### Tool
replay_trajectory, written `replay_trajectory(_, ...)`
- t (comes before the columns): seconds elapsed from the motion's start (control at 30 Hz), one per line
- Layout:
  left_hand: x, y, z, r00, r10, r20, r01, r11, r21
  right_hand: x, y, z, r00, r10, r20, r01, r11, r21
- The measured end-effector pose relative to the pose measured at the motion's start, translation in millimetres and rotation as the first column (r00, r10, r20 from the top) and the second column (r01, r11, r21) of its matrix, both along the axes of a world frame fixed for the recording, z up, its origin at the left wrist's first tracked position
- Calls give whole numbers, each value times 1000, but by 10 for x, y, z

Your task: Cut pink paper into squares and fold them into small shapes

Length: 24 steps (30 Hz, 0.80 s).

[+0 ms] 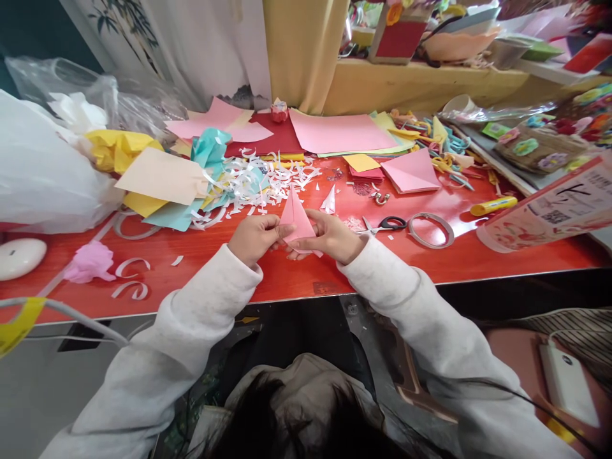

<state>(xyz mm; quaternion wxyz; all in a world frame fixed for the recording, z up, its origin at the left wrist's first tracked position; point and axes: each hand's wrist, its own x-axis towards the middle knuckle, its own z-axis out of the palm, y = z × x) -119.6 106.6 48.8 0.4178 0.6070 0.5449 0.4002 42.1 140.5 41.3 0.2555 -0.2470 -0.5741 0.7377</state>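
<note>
Between my hands, just above the front part of the red table point(287, 277), is a pink folded paper point(297, 217) shaped like a pointed triangle, tip away from me. My left hand point(258, 237) pinches its left edge between thumb and fingers. On the other side my right hand point(329, 236) grips the lower right part, thumb on top and fingers underneath. A small white folded paper piece point(329, 201) lies just beyond my right hand. To the right of that hand rest black-handled scissors point(389, 224) and a roll of tape point(431, 230).
Shredded white paper strips point(261, 182) are heaped behind my left hand. Pink paper sheets point(339, 131) lie at the back, with a folded pink stack point(412, 171) nearer. A yellow marker point(493, 205) and a tall printed cup point(549, 207) are at the right; a crumpled pink paper point(90, 261) sits left.
</note>
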Motion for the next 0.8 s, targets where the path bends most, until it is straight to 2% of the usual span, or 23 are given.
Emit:
replay_trajectory(0.2, -2, 7, 0, 999, -36, -7, 35, 999, -23, -12, 12, -14, 1000, -18, 9, 18, 1000, -4)
replay_trajectory(0.4, 6, 7, 14, 998, 58, 21, -57, 998, -16, -13, 16, -22, 999, -1, 51, 0, 1000, 13)
replay_trajectory(0.53, 21, 6, 33, 997, -4, 77, 8, 999, -43, -17, 31, -66, 999, 10, 33, -11, 999, 37)
replay_trajectory(0.6, 18, 5, 46, 994, 1, 107, 3, 999, -42, -16, 25, -78, 998, 32, 48, -35, 998, 60)
replay_trajectory(0.7, -11, 5, 59, 989, 63, 131, -60, 998, -26, 12, -6, -52, 998, 7, 68, -21, 980, 199)
replay_trajectory(0.8, -51, 2, 55, 974, 117, 191, -107, 992, -64, 82, -33, 8, 988, -146, 43, 113, 892, 438)
